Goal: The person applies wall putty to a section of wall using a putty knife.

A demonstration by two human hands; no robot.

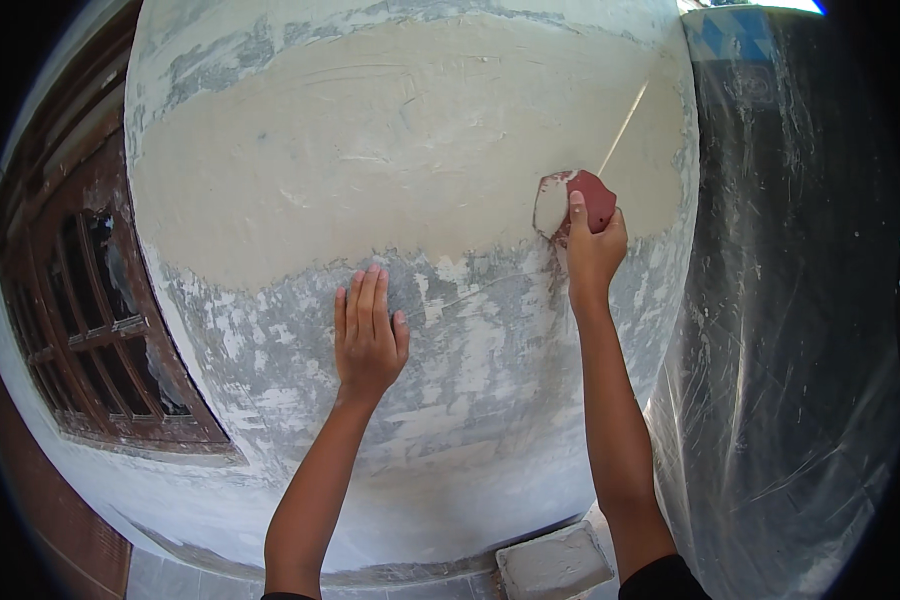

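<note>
Head view: you're seemingly smoothing plaster [370, 150], right hand [597, 250] gripping a red spreader [598, 192] at two o'clock, left hand [366, 340] open at eight; next likely needs even pressure.

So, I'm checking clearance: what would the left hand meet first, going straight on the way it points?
The left hand would likely meet the beige coat just past its fingers; wall contact is unclear.
</note>
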